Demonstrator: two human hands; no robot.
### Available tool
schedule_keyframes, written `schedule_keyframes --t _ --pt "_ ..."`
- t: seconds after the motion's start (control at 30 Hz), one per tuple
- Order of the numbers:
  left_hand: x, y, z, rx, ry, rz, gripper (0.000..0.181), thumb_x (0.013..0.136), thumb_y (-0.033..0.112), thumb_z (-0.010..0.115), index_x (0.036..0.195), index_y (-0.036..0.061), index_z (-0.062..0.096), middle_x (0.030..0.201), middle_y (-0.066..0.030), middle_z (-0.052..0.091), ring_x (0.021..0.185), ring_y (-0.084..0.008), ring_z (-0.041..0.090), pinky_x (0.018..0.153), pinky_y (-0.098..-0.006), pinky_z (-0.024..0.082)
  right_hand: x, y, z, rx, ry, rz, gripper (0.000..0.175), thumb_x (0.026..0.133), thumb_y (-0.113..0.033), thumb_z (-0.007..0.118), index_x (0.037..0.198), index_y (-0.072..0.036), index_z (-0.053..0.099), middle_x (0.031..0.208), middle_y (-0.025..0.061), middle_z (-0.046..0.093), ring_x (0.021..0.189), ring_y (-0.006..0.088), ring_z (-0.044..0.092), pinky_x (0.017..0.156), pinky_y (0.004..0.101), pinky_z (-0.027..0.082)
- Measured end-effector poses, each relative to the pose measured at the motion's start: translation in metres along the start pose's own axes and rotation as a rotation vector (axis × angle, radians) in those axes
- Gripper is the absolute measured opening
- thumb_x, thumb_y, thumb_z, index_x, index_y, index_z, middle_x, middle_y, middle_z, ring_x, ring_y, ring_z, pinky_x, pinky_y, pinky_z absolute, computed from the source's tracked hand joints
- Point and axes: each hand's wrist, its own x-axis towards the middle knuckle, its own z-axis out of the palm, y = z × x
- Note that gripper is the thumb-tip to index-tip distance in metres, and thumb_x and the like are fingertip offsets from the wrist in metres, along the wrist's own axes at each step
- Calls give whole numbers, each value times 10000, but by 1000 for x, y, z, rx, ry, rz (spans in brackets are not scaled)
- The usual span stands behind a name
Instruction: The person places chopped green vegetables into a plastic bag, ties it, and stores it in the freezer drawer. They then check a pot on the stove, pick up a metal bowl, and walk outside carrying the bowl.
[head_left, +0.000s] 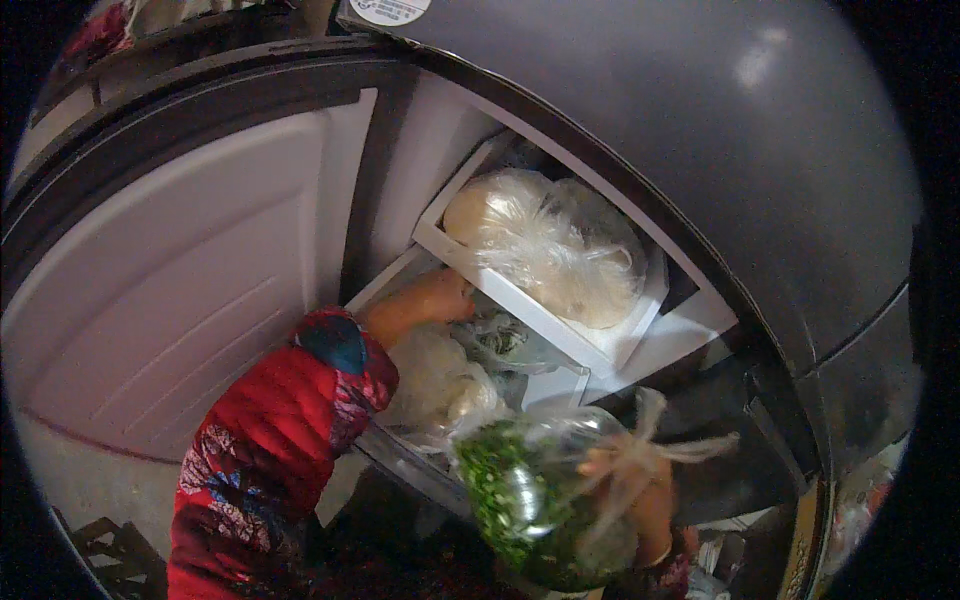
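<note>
My right hand (651, 499) grips a knotted clear plastic bag of chopped greens (517, 487) in front of an open refrigerator compartment. The bag's tied ends stick up over my fingers. My left hand (427, 300), in a red patterned sleeve, reaches over a pulled-out lower drawer (420, 469). Its fingers are at the front of the upper drawer (517, 304), and their tips are hard to make out. Under that hand, the lower drawer holds a clear bag with pale contents (427, 375) and another bag with something dark (502, 337).
The upper drawer holds clear bags of round, pale, bread-like pieces (555, 247). On the left the refrigerator door (187, 270) stands swung out. The grey outer panel (712, 112) spans the upper right. Plastic bags (720, 562) lie at the lower right.
</note>
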Motion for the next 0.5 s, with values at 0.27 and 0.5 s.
schedule_keyframes --t 0.27,0.5 --pt "-6 12 -17 -286 0 -53 281 719 331 575 722 69 675 744 -150 651 766 -255 639 650 -379 484 54 -15 57 511 -24 218 297 954 -204 427 1116 -2 572 1016 102 637 798 158 608 689 299 506" --pt "-22 -8 -35 -79 281 20 303 735 321 562 643 54 672 622 -120 643 562 -248 611 583 -378 480 93 13 96 872 60 221 335 962 -256 464 1216 -45 525 1148 92 583 990 186 571 757 340 499"
